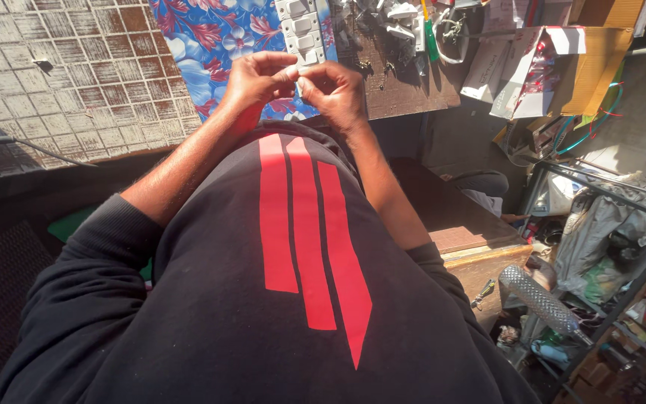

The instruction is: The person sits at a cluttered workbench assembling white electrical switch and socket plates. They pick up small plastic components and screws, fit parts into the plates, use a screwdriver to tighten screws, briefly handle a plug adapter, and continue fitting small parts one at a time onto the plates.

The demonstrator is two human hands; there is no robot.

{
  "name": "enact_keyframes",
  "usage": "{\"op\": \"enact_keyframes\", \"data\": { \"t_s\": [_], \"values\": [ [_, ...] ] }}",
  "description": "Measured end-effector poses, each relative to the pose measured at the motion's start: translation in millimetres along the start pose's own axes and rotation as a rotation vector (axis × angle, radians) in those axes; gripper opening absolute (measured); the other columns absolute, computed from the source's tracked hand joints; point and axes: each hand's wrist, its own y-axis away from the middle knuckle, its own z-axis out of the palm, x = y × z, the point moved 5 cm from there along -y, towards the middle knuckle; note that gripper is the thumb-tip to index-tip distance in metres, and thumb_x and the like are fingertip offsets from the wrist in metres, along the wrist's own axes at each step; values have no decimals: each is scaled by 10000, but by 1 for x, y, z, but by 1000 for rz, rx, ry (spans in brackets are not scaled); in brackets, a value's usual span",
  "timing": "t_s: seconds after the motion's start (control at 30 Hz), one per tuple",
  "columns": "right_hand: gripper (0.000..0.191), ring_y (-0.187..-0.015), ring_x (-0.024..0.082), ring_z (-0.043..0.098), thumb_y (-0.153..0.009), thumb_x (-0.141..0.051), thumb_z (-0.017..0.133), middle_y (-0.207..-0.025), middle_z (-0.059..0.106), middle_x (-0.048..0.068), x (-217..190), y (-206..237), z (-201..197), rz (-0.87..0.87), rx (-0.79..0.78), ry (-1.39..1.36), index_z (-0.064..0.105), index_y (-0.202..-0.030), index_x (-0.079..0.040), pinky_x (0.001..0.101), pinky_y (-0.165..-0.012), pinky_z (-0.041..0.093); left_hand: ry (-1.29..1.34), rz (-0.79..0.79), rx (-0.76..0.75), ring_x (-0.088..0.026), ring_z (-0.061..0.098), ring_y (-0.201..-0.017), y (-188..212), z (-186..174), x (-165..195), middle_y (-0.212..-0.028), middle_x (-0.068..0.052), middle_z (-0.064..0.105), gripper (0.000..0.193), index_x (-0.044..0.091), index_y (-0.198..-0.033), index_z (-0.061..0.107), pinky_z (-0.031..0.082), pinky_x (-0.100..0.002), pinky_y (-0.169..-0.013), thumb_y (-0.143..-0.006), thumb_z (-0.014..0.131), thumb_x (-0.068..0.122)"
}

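Here, viewed from the head camera and read from left to right, a tiled surface (76, 82) lay bare at the far left, crossed low down by one thin dark cable (31, 147). Next came a blue floral cloth (203, 37), on which one white switch plate (302, 30) rested, showing at least three rockers in a column. Just below that plate the two hands met. The left hand (258, 78) was curled, its fingertips pinched on a small white part (298, 73); the right hand (336, 90) was likewise curled, thumb and fingers pressed to the same piece from the other side. The part was thus held between both hands, above the cloth and clear of the plate; its exact form was too small to tell. Judged from this, the work appeared to be under way: one plate lay set down, while the piece in hand was not yet placed. To the right, a brown board (405, 90) carried several loose white fittings and one green-handled screwdriver (431, 37). Farther right stood one opened cardboard box (592, 67), and at the lower right one crowded metal rack (622, 299).
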Motion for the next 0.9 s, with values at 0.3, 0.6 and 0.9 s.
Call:
{"op": "enact_keyframes", "data": {
  "t_s": [0.3,0.6,0.9],
  "values": [
    [118,-836,101,724,-879,9,803,-909,727,44,-34,-14,-1,-245,-137,327,748,-979,-20,245,-757,574,-424,290,-119,-64,558,-651,-16,21,10,-817,14,627,227,33,-1187,636,476,-252,-558,-1118,489,192],
    [98,-861,90,724,-907,-9,797,-955,721,41,-30,-12,3,-196,-160,246,742,-986,-23,245,-783,588,-23,-128,-123,-75,413,-419,-7,13,3,-587,2,508,331,12,-965,632,293,-267,-363,-1093,637,316],
    [75,-754,79,709,-926,-64,788,-835,765,19,1,-54,-37,2,180,-1,755,-978,-22,252,-717,591,38,105,-27,-90,721,-640,-22,7,17,-721,-10,705,296,43,-1039,723,555,-275,-534,-1064,568,294]
  ]
}}
